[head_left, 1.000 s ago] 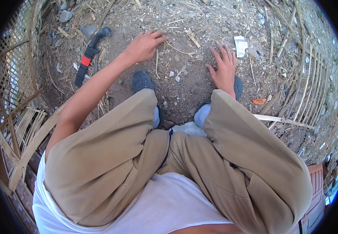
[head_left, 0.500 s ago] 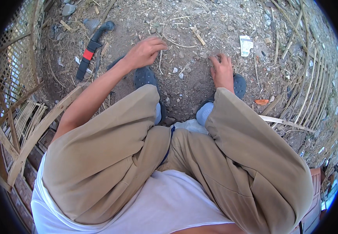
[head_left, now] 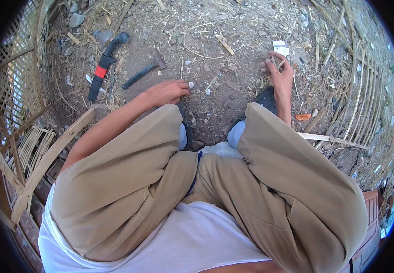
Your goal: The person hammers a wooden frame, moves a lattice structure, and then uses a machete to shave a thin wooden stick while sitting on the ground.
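Observation:
My left hand (head_left: 167, 92) is low over the dirt in front of my left shoe (head_left: 186, 129), its fingers curled together. A small white chip (head_left: 191, 85) shows right at its fingertips, apparently pinched there. Farther right, my right hand (head_left: 282, 76) is raised beyond my right shoe (head_left: 266, 99). Its thumb and fingers are bent toward each other; whether something small sits between them I cannot make out. Just past the left hand lies a hammer (head_left: 140, 75) with a dark handle and brownish head. To its left rests a sheathed machete (head_left: 101, 70), black with a red band.
A white printed packet (head_left: 281, 48) lies just beyond my right hand. An orange scrap (head_left: 303, 117) and a pale bamboo strip (head_left: 333, 139) are to the right, near a slatted bamboo piece (head_left: 365, 100). Lattice (head_left: 19, 59) and a wooden plank (head_left: 54, 159) stand at left.
My left hand has drawn back toward my left shoe, uncovering the hammer, and the white chip is now at its fingertips. My right hand has moved right and farther out, turning with fingers curled.

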{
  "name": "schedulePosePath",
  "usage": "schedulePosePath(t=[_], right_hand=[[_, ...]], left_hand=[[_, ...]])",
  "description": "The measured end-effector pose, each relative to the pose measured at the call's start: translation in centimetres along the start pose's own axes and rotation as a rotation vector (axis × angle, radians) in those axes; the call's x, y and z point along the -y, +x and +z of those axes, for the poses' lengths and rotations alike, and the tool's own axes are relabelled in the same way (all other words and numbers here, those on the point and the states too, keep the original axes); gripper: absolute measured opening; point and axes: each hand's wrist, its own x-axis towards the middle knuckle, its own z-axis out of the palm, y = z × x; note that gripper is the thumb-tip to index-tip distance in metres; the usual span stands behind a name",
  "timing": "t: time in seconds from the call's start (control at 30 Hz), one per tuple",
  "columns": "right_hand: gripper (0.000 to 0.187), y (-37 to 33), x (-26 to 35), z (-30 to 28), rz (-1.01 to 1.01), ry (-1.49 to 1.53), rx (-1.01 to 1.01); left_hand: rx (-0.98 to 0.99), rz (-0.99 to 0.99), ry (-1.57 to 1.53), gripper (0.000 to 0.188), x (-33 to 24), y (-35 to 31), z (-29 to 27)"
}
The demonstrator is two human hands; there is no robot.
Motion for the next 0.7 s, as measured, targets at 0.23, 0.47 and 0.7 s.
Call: schedulePosePath(t=[0.23,0.47,0.7], right_hand=[[0.037,-2.1,-1.7,2.4,-0.053,-0.323,0.22],[0.037,-6.1,-0.7,5.9,-0.583,-0.889,0.423],[0.037,-1.6,0.9,4.3,-0.418,-0.655,0.262]], left_hand=[[-0.242,-0.003,0.014,0.049,-0.9,3.3,-3.6],[-0.407,-0.07,0.334,0.089,-0.2,9.6,-8.4],[-0.288,-0.087,0.228,0.094,-0.7,10.0,-6.4]])
